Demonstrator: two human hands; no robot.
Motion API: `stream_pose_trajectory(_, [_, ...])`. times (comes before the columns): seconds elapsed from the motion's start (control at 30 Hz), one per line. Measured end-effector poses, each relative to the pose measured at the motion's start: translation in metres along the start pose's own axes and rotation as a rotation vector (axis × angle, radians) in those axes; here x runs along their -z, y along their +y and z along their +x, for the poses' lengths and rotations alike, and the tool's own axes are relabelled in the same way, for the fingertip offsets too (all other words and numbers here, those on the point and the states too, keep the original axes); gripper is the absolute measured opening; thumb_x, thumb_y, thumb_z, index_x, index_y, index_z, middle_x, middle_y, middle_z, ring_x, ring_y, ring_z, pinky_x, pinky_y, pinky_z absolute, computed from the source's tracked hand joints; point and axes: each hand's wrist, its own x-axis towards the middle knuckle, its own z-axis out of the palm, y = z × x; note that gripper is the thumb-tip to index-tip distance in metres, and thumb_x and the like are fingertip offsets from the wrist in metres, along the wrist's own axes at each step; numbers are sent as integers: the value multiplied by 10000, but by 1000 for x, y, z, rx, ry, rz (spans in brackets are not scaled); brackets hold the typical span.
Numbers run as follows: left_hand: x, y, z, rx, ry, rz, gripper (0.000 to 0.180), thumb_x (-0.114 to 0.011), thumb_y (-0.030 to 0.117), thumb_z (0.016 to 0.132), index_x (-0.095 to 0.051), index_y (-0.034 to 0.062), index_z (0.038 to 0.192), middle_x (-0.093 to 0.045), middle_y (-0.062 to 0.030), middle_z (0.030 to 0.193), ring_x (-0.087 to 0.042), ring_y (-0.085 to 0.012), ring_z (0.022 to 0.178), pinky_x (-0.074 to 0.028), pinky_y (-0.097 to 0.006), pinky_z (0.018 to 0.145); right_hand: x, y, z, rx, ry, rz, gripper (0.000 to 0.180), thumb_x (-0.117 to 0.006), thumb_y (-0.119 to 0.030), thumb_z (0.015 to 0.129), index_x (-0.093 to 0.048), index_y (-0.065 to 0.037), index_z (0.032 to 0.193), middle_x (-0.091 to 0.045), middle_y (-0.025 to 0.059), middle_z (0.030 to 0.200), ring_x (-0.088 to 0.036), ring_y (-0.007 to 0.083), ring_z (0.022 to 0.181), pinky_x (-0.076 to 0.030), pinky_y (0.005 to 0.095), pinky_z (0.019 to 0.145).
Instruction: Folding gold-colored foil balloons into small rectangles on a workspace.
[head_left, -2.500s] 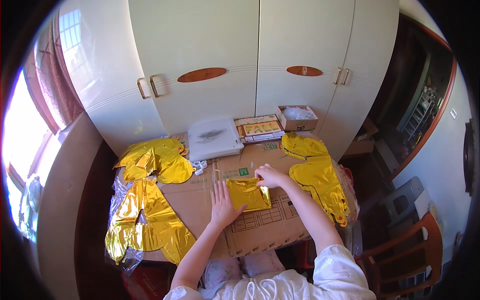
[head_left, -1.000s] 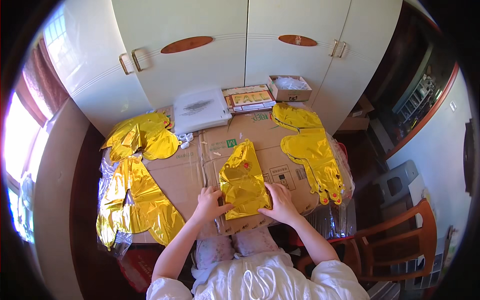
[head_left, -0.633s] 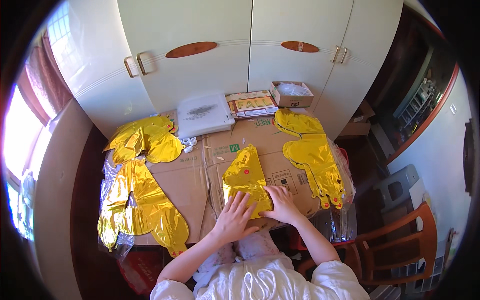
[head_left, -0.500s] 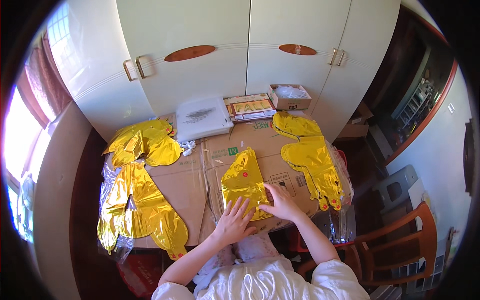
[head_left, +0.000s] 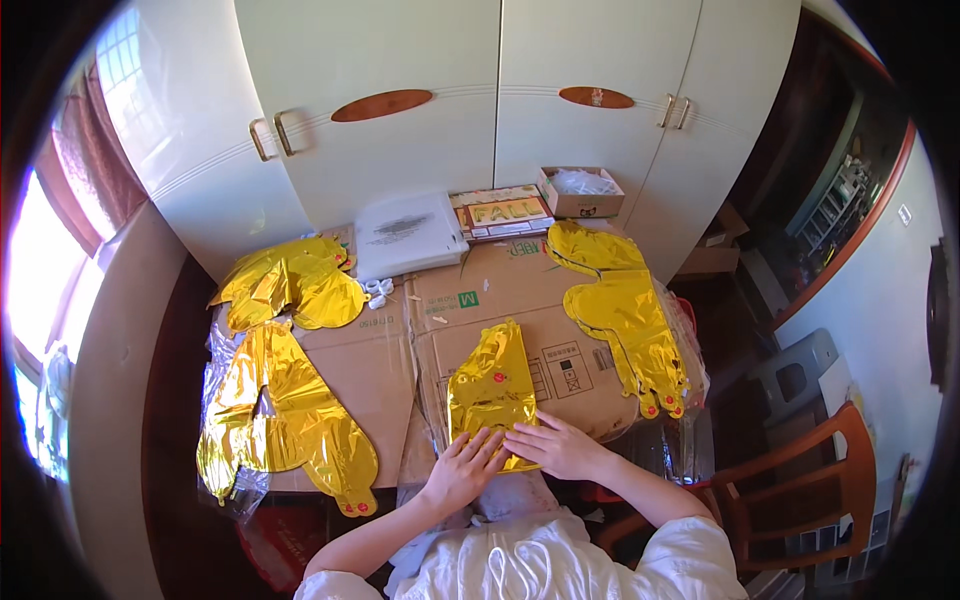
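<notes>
A flat gold foil balloon lies on the cardboard-covered table right in front of me. My left hand rests flat on its near edge with the fingers spread. My right hand presses on the same near edge just to the right, fingers pointing left. Neither hand grips the foil. The two hands nearly touch each other.
More gold foil balloons lie in piles at the left, at the far left and at the right. A white packet stack, a printed flat box and an open carton stand by the white cupboard doors. A wooden chair stands at the right.
The gold balloon was folded narrower and drawn toward me. Both hands slid from its sides to its near edge and now press it flat, close together.
</notes>
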Motion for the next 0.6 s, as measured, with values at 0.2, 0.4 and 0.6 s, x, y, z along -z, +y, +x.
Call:
stream_pose_trajectory(0.2, [15, 15, 7, 41, 222, 18, 226, -566, 132, 819, -614, 51, 1025, -677, -118, 1020, -670, -248, 940, -533, -370, 792, 8, -6, 11, 58, 263, 98, 228, -570, -181, 834, -689, -83, 1002, -686, 50, 1045, -612, 163, 1102, -381, 487, 1058])
stream_pose_trajectory(0.4, [67, -22, 17, 382, 71, -343, 71, -595, 122, 840, -579, 54, 846, -606, -102, 629, -616, -192, 548, -487, -339, 487, 70, 16, 62, -23, 451, 459, 237, -671, -183, 823, -666, -66, 1029, -704, 92, 942, -668, 193, 949, -445, 393, 985])
stream_pose_trajectory(0.6, [93, -96, 18, 736, 406, -1377, 221, -536, 151, 971, -642, -22, 1056, -641, 18, 905, -541, -55, 769, -447, -211, 713, 101, 97, 80, -341, -45, 949, 291, -727, -179, 831, -640, -23, 1060, -693, 30, 925, -617, 102, 835, -485, 264, 782])
